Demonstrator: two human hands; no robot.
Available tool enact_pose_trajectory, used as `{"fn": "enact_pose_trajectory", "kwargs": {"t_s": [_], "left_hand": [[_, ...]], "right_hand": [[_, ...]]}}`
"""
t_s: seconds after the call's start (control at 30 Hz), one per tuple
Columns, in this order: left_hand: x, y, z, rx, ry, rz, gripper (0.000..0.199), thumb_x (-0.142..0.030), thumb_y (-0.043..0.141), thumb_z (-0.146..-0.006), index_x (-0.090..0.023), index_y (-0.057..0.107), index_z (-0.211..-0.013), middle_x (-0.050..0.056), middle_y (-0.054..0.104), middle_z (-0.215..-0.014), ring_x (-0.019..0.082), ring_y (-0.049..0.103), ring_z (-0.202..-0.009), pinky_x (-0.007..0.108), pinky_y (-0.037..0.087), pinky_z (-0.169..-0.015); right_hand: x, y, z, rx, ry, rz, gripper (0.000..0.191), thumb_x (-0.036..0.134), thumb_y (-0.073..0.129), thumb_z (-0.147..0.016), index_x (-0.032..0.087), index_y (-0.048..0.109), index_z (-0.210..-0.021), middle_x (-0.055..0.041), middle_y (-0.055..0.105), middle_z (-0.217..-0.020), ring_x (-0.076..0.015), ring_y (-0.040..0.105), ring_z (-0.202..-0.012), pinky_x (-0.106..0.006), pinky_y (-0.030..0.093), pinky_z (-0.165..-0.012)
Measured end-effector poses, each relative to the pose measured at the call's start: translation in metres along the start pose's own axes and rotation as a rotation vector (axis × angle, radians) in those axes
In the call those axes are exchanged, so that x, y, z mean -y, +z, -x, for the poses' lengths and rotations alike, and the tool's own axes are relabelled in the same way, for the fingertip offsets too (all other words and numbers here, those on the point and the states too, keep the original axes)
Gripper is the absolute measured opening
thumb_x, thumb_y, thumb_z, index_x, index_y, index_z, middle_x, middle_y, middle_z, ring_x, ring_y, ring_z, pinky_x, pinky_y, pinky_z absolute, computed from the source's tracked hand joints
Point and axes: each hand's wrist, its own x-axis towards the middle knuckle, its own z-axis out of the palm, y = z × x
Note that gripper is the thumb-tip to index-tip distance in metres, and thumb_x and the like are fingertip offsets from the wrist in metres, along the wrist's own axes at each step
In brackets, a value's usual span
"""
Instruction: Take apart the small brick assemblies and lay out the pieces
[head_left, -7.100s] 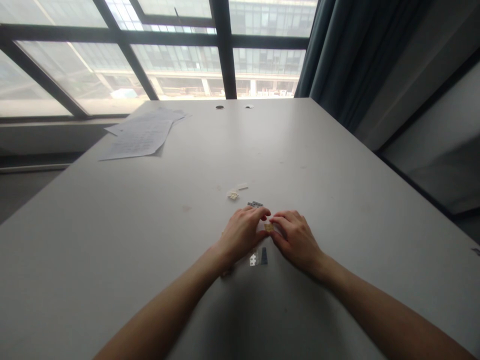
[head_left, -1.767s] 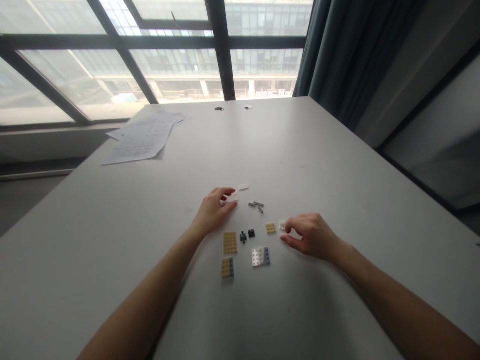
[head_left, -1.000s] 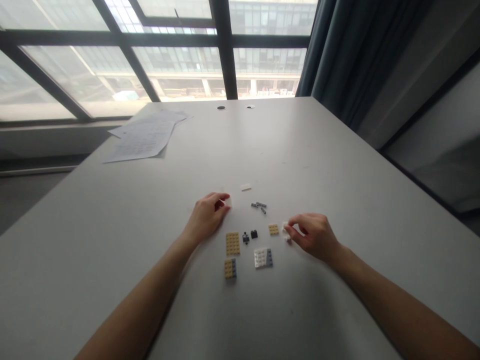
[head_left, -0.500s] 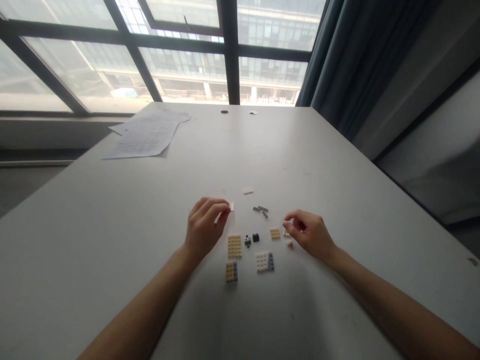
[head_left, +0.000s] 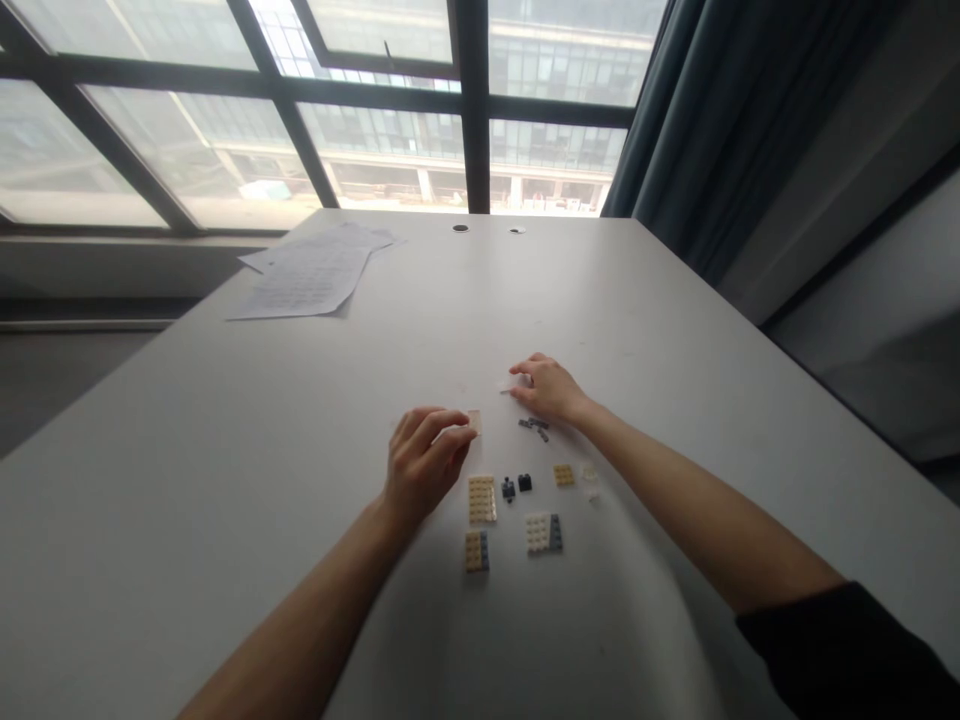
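My left hand pinches a thin, pale, see-through flat piece between thumb and fingertips, a little above the table. Farther out, my right hand has thumb and forefinger apart around a second pale, thin piece; whether the fingers touch it I cannot tell. Below the right hand lie several small grey pieces. Nearer me are a tan studded plate, a dark grey piece, a black brick and a small tan plate.
Closest to me sit a tan-and-grey studded block and a white-and-grey one. Small whitish pieces lie at the right. Printed papers rest at the far left of the white table, before a window.
My right hand has left the small whitish pieces and moved forward and left to the pale thin piece. The left hand keeps its piece, now turned more broadside. The view has shifted slightly.
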Motion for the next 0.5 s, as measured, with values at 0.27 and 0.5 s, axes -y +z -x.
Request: {"fn": "enact_pose_trajectory", "kwargs": {"t_s": [0.27,0.5], "left_hand": [[0.0,0.004,0.001,0.016,-0.026,0.032,0.015,-0.01,0.066,-0.08,-0.023,0.061,-0.087,0.003,0.069,-0.092,0.017,0.06,-0.085,0.032,0.052,-0.077],[0.0,0.006,0.0,0.035,-0.047,0.079,0.018,-0.008,0.064,-0.081,-0.022,0.058,-0.091,0.004,0.071,-0.104,0.017,0.061,-0.093,0.033,0.053,-0.084]], "right_hand": [[0.008,0.006,-0.002,0.006,-0.071,-0.005,0.005,0.022,0.064,-0.082,0.018,0.066,-0.082,-0.0054,0.064,-0.089,-0.0187,0.058,-0.084,-0.03,0.044,-0.079],[0.01,0.0,0.019,-0.084,-0.096,-0.088,0.004,0.016,0.057,-0.087,0.018,0.059,-0.089,-0.0005,0.063,-0.075,-0.0137,0.055,-0.064,-0.025,0.042,-0.065]]}}
